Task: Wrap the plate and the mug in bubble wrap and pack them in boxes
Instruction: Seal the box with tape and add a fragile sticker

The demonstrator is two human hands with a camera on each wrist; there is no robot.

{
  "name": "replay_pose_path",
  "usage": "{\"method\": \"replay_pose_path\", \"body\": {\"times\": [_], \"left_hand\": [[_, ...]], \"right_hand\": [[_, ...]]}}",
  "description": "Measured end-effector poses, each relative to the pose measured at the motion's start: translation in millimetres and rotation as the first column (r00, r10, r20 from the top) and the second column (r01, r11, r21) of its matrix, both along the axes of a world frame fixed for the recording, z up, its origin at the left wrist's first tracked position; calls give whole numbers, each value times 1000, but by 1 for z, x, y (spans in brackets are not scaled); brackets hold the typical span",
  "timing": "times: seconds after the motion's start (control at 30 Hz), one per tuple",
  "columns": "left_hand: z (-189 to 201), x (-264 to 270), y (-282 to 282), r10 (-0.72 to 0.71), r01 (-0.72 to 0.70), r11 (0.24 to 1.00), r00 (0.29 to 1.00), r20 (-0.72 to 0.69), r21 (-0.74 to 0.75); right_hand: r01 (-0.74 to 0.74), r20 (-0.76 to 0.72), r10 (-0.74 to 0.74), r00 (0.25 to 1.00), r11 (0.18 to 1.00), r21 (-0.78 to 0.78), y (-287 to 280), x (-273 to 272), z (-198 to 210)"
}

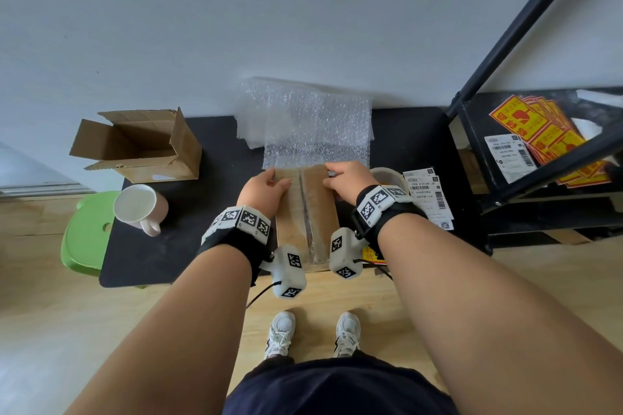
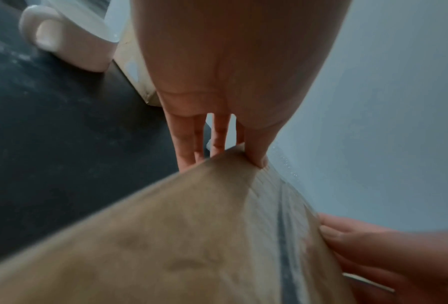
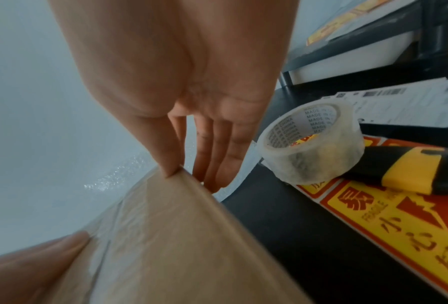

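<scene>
We find left hand [image 1: 261, 190] and right hand [image 1: 347, 184] each pinching a far corner of the taped box [image 1: 306, 212], steadying it; mug [image 1: 140, 207] remains unwrapped.

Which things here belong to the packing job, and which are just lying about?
Job:
taped box, gripped at its far corners by left hand and right hand
bubble wrap
pink mug
open box
tape roll

Lying about:
fragile stickers
shipping labels
utility knife
green stool

Black table [image 1: 209, 178] carries open box [image 1: 141, 145], mug [image 1: 140, 207], bubble wrap [image 1: 303, 121], tape roll [image 3: 313, 144].
</scene>
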State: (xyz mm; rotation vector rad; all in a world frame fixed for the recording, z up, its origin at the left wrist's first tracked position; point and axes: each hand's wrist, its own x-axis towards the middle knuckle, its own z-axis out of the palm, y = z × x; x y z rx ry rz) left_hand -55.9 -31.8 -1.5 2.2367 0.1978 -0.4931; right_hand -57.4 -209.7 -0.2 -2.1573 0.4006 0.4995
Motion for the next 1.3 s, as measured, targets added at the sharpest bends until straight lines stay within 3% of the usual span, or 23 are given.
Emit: {"method": "replay_pose_path", "body": {"times": [0.23,0.4,0.5,0.6,0.83,1.0,1.3], "left_hand": [[-1,0,0,-32,28,995,999,41,98],[4,-6,-7,-10,-54,968,968,253,245],[8,-6,-11,-209,63,933,897,390,354],[5,-4,-13,-326,174,905,870,368,389],[-4,-2,-15,-312,173,915,877,367,365],[-6,5,-14,-229,152,958,917,328,245],[-6,15,0,-122,121,993,985,122,14]], "right_hand": [[-45,14,46,999,997,-56,0,-2,-1],[-68,181,118,976,963,-259,4,-6,8],[-125,205,191,960,947,-297,7,-6,10],[-154,184,216,959,941,-300,10,-5,13],[-173,150,209,966,960,-221,11,1,18],[-167,83,181,980,974,-152,8,6,15],[-74,28,74,997,997,6,6,10,-5]]}}
